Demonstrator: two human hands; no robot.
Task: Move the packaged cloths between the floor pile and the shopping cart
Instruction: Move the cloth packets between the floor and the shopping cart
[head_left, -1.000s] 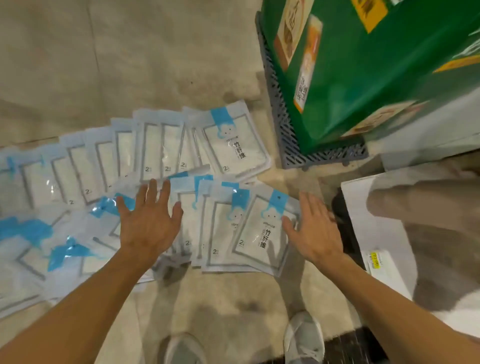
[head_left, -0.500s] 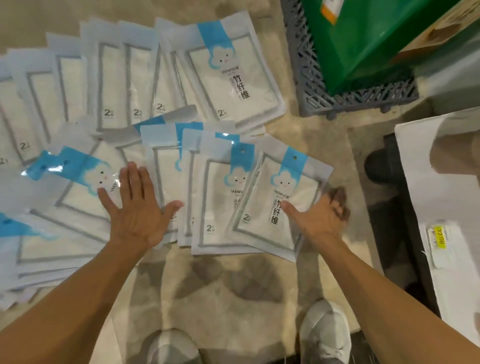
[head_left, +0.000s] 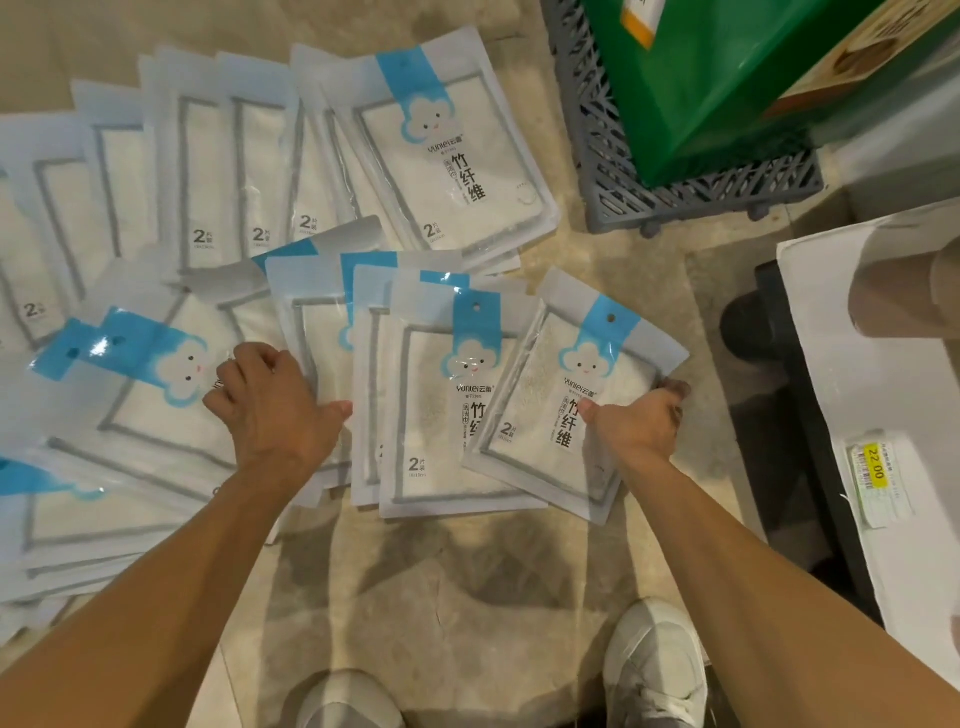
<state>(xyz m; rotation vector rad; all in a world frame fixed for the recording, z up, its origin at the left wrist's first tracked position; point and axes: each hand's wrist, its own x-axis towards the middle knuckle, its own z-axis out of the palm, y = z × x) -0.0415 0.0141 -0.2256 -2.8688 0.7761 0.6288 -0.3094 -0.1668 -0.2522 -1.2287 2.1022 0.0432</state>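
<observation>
Where both hands lay flat a moment ago, the left hand (head_left: 275, 410) and right hand (head_left: 636, 423) are now curled onto the near fanned packaged cloths (head_left: 457, 395) on the floor (head_left: 441, 582), suggesting gathering is begun.

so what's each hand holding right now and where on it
The right hand grips the rightmost cloth packet by its right edge. The left hand curls onto overlapping packets mid-pile.

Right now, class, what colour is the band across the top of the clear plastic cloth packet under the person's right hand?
Bright blue band, seen in the head view.
</observation>
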